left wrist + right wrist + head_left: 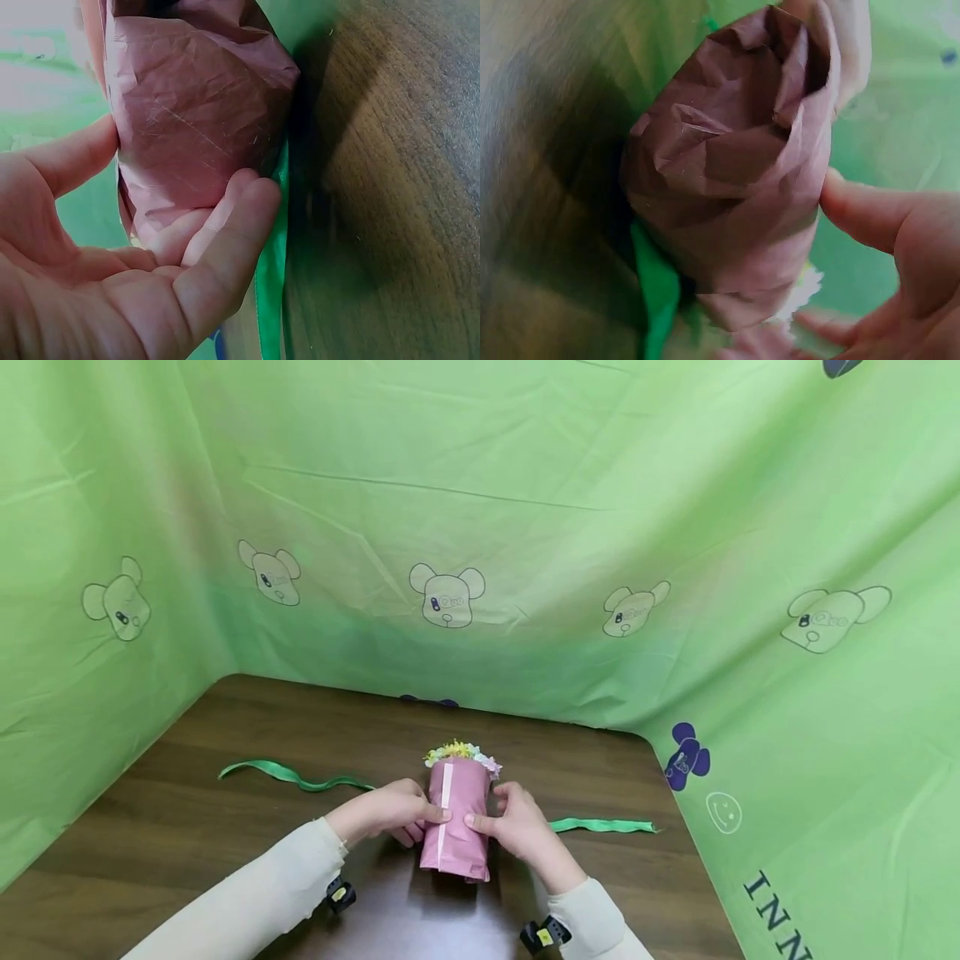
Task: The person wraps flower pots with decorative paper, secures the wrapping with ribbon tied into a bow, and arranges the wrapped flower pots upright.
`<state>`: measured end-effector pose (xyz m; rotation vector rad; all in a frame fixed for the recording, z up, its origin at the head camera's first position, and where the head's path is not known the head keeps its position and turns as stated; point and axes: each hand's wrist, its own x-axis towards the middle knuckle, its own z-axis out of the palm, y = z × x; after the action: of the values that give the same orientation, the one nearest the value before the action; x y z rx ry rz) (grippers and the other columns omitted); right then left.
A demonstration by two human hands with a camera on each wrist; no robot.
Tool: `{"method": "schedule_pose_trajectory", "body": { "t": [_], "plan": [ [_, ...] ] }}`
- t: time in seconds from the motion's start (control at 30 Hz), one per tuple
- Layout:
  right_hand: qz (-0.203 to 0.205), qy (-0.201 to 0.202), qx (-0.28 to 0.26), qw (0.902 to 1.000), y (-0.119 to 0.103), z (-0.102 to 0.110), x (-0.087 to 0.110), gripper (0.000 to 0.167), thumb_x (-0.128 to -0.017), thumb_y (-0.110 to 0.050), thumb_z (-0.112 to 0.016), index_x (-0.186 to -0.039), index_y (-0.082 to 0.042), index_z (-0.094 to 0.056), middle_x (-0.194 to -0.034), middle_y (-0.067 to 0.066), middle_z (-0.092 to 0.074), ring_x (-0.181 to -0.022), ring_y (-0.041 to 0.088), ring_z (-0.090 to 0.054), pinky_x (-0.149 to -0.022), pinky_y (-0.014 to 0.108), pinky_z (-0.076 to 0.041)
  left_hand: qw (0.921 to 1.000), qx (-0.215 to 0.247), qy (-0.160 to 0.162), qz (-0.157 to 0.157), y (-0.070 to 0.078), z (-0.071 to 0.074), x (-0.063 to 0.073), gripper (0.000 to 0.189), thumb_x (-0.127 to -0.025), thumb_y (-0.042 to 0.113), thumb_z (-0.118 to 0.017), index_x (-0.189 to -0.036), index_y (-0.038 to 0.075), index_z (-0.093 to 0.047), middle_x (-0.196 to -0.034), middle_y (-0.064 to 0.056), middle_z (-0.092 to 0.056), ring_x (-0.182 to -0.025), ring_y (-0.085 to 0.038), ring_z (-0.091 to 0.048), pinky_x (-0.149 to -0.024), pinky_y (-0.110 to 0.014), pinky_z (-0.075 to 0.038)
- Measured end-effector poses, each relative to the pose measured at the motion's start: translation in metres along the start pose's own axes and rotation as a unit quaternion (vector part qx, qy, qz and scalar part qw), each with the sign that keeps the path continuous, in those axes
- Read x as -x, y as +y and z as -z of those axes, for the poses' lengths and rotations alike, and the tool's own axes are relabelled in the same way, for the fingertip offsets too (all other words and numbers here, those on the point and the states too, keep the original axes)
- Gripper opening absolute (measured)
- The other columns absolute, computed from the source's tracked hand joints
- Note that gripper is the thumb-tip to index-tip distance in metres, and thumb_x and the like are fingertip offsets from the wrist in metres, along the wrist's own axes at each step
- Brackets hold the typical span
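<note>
A: What are the hands doing?
B: The left hand [397, 810] grasps the pink-wrapped bouquet [467, 787], thumb on its front and fingers bent against its side and underside. The right hand [525, 831] has its thumb pressed to the front too. Its fingers reach toward the blossom end, but they blur in the wrist view, so I can't tell whether they clasp.

A: So the bouquet is between them?
B: Yes, with the flowers [455, 750] at the end beyond the hands and the crumpled, folded paper end toward the person. A pale strip [447, 781] runs down its front, passing by the left thumb. I can't tell if it touches the table.

A: And farther out?
B: Green ribbon [282, 773] snakes away past the left hand, and more ribbon [603, 826] lies beyond the right. Both wrist views show green beside or under the paper, so I'd judge it's one length passing beneath; its middle is hidden. Past that come the brown table [262, 718] and a green cloth [540, 543] printed with bear heads.

A: How far along does it look?
B: The wrapping seems done, as paper encloses the bunch. The ribbon looks laid out but not yet tied: both ends lie loose, with no knot showing. I'd judge the tying is left.
</note>
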<state>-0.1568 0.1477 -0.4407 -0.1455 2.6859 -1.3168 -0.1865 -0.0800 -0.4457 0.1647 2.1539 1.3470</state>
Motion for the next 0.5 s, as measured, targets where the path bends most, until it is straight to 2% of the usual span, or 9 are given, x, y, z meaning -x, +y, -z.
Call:
{"method": "schedule_pose_trajectory", "body": {
  "t": [0.03,0.1,0.17,0.23,0.33,0.5],
  "plan": [
    [0.04,0.025,0.036,0.9982,-0.002,-0.001,0.0,0.056,-0.082,-0.026,-0.086,-0.125,0.001,-0.06,-0.114,0.014,-0.063,-0.101,0.026,-0.063,-0.088,0.047,-0.055,1.0,0.0,0.001,0.001,0.0,0.0,0.0,0.035,-0.091,0.031,-0.076,-0.1,-0.002,-0.065,-0.092,-0.014,-0.068,-0.081,-0.029,-0.071,-0.07,-0.045,-0.061],
    [0.132,0.054,0.089,0.9858,-0.007,-0.004,-0.001,0.043,-0.081,-0.018,-0.086,-0.118,-0.006,-0.067,-0.114,0.007,-0.064,-0.104,0.023,-0.063,-0.092,0.044,-0.054,1.0,0.003,0.003,0.003,0.0,0.001,0.0,0.036,-0.091,0.031,-0.076,-0.099,-0.002,-0.065,-0.092,-0.014,-0.068,-0.081,-0.029,-0.071,-0.069,-0.044,-0.061],
    [0.22,0.056,0.121,0.9663,-0.011,-0.008,-0.002,0.027,-0.083,-0.009,-0.083,-0.108,-0.01,-0.073,-0.108,0.001,-0.067,-0.101,0.018,-0.063,-0.091,0.038,-0.054,1.0,0.005,0.005,0.003,0.0,0.002,0.0,0.035,-0.09,0.031,-0.076,-0.098,-0.001,-0.065,-0.09,-0.015,-0.068,-0.08,-0.029,-0.071,-0.068,-0.043,-0.061],
    [0.277,0.052,0.151,0.9475,-0.014,-0.01,-0.003,0.018,-0.085,-0.005,-0.08,-0.1,-0.013,-0.077,-0.1,-0.003,-0.068,-0.097,0.014,-0.063,-0.089,0.034,-0.055,1.0,0.008,0.005,0.003,-0.001,0.003,0.001,0.034,-0.09,0.031,-0.076,-0.096,0.0,-0.065,-0.089,-0.015,-0.067,-0.08,-0.03,-0.071,-0.068,-0.043,-0.061],
    [0.297,0.047,0.184,0.9357,-0.018,-0.012,-0.001,0.011,-0.088,-0.009,-0.079,-0.097,-0.015,-0.078,-0.096,-0.005,-0.068,-0.094,0.012,-0.062,-0.086,0.031,-0.055,0.9999,0.014,0.002,0.004,-0.002,0.002,0.002,0.032,-0.091,0.03,-0.075,-0.096,0.0,-0.065,-0.088,-0.015,-0.066,-0.081,-0.031,-0.071,-0.069,-0.044,-0.061],
    [0.282,0.041,0.215,0.934,-0.024,-0.01,0.0,0.009,-0.086,-0.015,-0.083,-0.093,-0.016,-0.078,-0.096,-0.005,-0.068,-0.093,0.013,-0.062,-0.085,0.032,-0.056,0.9999,-0.005,0.01,-0.01,-0.004,0.002,0.005,0.034,-0.092,0.033,-0.075,-0.097,0.0,-0.065,-0.091,-0.014,-0.067,-0.082,-0.029,-0.07,-0.069,-0.044,-0.061]
  ]
}}
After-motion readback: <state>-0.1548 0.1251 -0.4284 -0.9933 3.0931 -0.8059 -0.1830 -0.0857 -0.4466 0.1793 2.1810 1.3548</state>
